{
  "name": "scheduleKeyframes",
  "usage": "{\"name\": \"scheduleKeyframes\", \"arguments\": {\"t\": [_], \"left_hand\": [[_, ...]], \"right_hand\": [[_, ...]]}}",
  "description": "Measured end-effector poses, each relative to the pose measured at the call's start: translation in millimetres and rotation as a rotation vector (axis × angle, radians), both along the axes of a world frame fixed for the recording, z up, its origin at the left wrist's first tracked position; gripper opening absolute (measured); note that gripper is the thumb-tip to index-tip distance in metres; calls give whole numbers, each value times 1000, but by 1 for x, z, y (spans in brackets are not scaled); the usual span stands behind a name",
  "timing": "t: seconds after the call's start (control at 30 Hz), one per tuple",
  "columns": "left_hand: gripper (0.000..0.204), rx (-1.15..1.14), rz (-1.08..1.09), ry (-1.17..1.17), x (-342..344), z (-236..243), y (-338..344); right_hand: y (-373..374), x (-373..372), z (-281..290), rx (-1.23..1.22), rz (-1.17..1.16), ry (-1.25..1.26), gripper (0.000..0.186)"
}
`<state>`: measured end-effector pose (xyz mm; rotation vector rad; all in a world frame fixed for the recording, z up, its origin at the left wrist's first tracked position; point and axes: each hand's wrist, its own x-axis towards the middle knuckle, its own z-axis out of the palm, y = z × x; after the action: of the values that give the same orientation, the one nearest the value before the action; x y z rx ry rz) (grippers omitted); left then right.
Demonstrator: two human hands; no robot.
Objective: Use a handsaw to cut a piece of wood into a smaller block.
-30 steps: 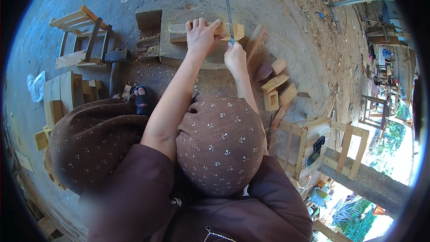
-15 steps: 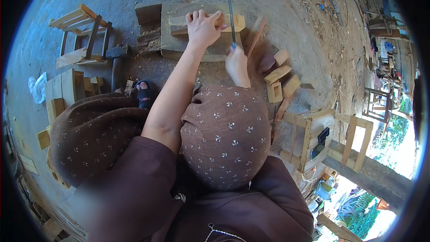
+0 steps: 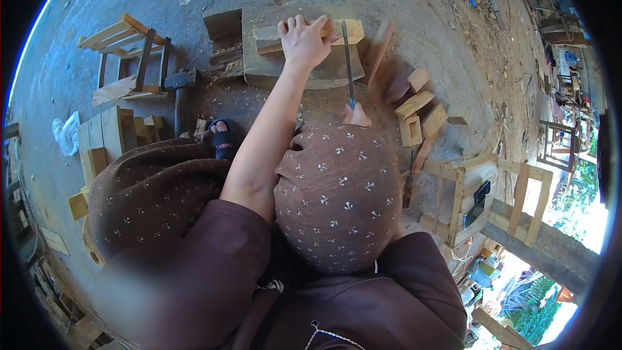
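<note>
A wooden piece (image 3: 351, 31) lies crosswise on a thick grey-brown slab (image 3: 301, 76). My left hand (image 3: 306, 45) presses on the piece from above, fingers curled over it near its middle. A long, thin dark metal tool (image 3: 348, 55), perhaps a file or saw, crosses the piece just right of that hand and points away from me. My right hand (image 3: 356, 113) grips its near end, partly hidden behind my brown-clad knee (image 3: 337, 194). A reddish wooden strip (image 3: 379, 52) leans beside the slab's right end.
Cut wood blocks (image 3: 434, 120) lie to the right, above a wooden frame (image 3: 460, 198). On the left are a slatted stool (image 3: 123, 58), a large hammer (image 3: 181, 81), a crumpled plastic bag (image 3: 66, 133) and stacked boards (image 3: 107, 133). My sandalled foot (image 3: 222, 137) rests on the floor.
My right hand has drawn the tool back toward me, so its tip now reaches just past the wood. The left hand still holds the piece; the view has shifted slightly.
</note>
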<state>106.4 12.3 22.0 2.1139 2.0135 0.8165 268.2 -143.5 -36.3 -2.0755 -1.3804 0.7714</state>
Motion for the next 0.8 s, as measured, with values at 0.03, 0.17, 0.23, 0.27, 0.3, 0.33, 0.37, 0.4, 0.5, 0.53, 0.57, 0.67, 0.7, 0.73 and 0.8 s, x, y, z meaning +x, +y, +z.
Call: {"name": "scheduleKeyframes", "arguments": {"t": [0.03, 0.17, 0.23, 0.27, 0.3, 0.33, 0.37, 0.4, 0.5, 0.53, 0.57, 0.67, 0.7, 0.73, 0.8], "left_hand": [[48, -5, -6, 6, -5, -2, -1], [48, 20, -2, 33, -16, -8, -1], [48, 15, -11, 45, -14, -7, 0], [48, 7, -12, 57, -16, -7, 0], [48, 9, -6, 69, -18, -7, 0], [49, 10, -9, 64, -13, -6, 1], [49, 11, -11, 59, -8, -4, 2], [49, 11, -5, 72, -10, -5, 0], [51, 30, -14, 15, -6, -4, -2], [51, 32, -17, 15, -5, -5, -3], [50, 26, -2, 16, -11, -6, -4], [49, 28, 8, 15, -13, -8, -4], [48, 32, 7, 21, -11, -8, -3], [48, 30, 5, 17, -10, -7, -3], [48, 52, -9, 35, -9, -6, -2]], "right_hand": [[-2, -5, 8, -8, 5, 14, 22], [16, -23, 57, -32, 100, -102, 22], [49, -31, 57, 31, 164, -154, 23], [65, -37, 57, 70, 172, -167, 24], [82, -41, 58, 74, 177, -154, 24], [99, -40, 63, 61, 188, -171, 25], [110, -38, 69, 48, 199, -189, 26], [113, -41, 70, 50, 205, -176, 26], [111, -35, 66, 11, 195, -131, 27], [100, -33, 60, 12, 192, -131, 27], [86, -37, 55, 23, 186, -111, 26], [29, -35, 49, -9, 125, -118, 23], [12, -31, 47, -6, 124, -122, 23], [-4, -26, 48, -34, 106, -86, 23], [-8, -15, 45, -65, 85, -55, 22]]}}
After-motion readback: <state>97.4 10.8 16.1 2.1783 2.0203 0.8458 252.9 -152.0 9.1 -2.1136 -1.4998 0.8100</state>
